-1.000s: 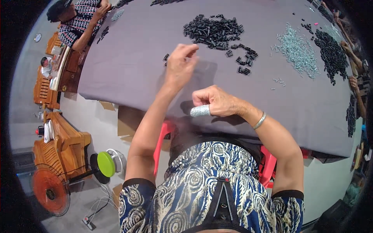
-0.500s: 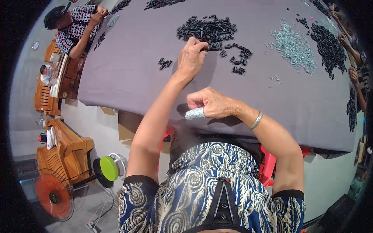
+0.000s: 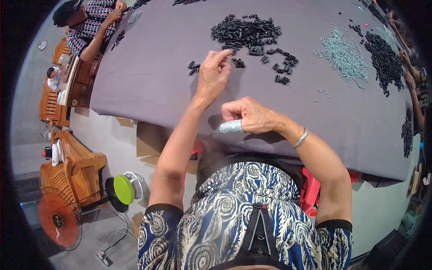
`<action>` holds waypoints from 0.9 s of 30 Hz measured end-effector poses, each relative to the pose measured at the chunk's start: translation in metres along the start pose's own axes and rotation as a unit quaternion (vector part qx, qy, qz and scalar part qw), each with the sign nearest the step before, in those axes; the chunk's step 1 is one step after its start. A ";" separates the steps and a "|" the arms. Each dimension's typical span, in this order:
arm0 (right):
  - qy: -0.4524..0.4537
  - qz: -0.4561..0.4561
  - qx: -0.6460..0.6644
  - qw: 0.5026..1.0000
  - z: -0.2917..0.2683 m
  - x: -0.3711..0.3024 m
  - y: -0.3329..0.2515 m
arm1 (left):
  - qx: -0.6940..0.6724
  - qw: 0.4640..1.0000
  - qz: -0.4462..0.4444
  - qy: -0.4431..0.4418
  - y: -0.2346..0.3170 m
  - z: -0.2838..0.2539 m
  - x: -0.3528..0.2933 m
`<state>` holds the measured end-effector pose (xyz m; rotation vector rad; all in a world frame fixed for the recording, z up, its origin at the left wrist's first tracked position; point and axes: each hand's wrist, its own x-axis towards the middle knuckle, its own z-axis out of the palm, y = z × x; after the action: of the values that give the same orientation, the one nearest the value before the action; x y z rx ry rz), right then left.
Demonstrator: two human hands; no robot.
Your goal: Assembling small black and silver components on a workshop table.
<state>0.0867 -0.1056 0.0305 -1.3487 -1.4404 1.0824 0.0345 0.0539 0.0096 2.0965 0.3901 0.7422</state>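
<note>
Now L hand [image 3: 212, 76] grip spread by black parts pile [image 3: 245, 33]; R hand [image 3: 252, 118] fisted near silver pins [image 3: 344, 56]

Right hand [image 3: 252, 118] curled, contents hidden; black parts [image 3: 245, 33] too small to identify.

Hardly any packaging shows from here, and no labels, signs or screens that I can make out. The one thing of that kind is brown cardboard [image 3: 150, 139] on the pale floor, tucked under the near edge of the grey-covered table [image 3: 148, 76], to the left of the seated person's knees. It looks like a flattened or open box: plain tan, with a large flat panel and a smaller flap [image 3: 122, 121] sticking out just beside the hanging cloth. Part of it is hidden under the table, so I cannot tell whether it is one box or several pieces. No print is visible on it.
</note>
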 end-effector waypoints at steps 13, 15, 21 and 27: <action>-0.001 -0.003 0.015 1.000 0.003 -0.003 0.006 | 0.226 0.967 0.111 -0.046 -0.003 0.005 0.013; -0.003 0.001 0.021 1.000 0.003 -0.001 0.007 | 0.208 0.974 0.078 -0.056 -0.003 0.004 0.015; 0.078 -0.034 0.010 0.996 0.001 0.002 0.008 | 0.064 0.998 0.027 -0.011 0.004 -0.007 0.003; 0.353 -0.036 -0.123 0.927 -0.028 -0.006 -0.003 | -0.024 0.997 0.012 -0.069 0.032 -0.011 -0.035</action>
<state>0.1137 -0.1111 0.0398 -1.6228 -1.0777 0.2950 0.0009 0.0241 0.0278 2.0957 0.2707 0.6108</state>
